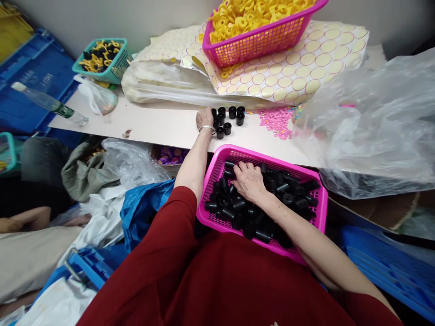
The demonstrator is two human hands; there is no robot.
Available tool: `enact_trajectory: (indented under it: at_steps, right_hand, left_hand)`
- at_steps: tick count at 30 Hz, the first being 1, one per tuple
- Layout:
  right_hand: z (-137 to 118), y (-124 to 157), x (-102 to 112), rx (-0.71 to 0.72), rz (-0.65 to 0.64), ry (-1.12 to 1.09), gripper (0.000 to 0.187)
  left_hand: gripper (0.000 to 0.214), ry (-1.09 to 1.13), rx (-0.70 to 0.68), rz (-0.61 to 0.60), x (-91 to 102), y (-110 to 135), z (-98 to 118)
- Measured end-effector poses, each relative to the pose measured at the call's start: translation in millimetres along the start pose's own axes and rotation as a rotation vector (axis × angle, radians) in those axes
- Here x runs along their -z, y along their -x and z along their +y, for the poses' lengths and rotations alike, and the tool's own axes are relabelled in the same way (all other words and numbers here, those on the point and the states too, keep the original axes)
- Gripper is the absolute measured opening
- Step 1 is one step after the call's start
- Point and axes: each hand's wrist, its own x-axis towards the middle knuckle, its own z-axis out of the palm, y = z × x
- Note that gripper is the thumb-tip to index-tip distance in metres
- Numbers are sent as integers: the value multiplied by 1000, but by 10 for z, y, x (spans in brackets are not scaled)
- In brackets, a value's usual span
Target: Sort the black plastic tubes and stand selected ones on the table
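Observation:
My left hand (205, 118), with a bracelet at the wrist, is curled closed on the white table at the left edge of a group of short black plastic cylinders (227, 128). These stand upright with their hollow tops showing. Whatever lies inside its fingers is hidden. In front of me a pink basket (217, 156) is filled with many similar black cylinders (288, 199), lying in all directions. My right hand (249, 181) rests palm down on them, fingers apart and slightly bent over the pieces near the basket's far side.
Small pink pieces (277, 121) lie right of the group. Behind stand a pink basket of yellow parts (258, 45) and a green basket (118, 70). Clear plastic bags (380, 117) cover the right side. A bottle (50, 104) leans at left. Another person's arm (30, 219) shows at lower left.

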Motion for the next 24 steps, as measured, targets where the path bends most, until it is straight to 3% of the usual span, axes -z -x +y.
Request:
enact_trajectory:
  at_steps: [3,6,9,12,14,16,19,21,24]
  right_hand:
    - [-46,-99,-3,43,-30,24,28]
    - [-62,-199,-9,55,-64,25,26]
    - [-1,-199,-28,78,-47,-31,23]
    - [147,-44,-65,104,113,-198,21]
    - [258,121,-82,108,299,-405,18]
    - [343,295,-76,63,459,-670,16]
    - [408,490,-31,-119,529,-1044,15]
    - [438,559,-4,-222,518,-1140,15]
    - [528,626,-9,-246,583,-970,11]
  left_hand:
    - [45,76,117,58,-68,29,25]
    - [42,133,95,98,-27,56,18]
    - [24,183,47,231,154,182,-15]
    - [7,256,-42,287,445,574,-18]
    - [6,316,-117,189,651,994,24]
    - [6,354,-137,8,816,1462,87]
    - [7,403,-117,-324,905,2022,150]
    - [7,355,-153,-544,856,2206,141]
    - [11,58,-341,-724,718,2227,82]
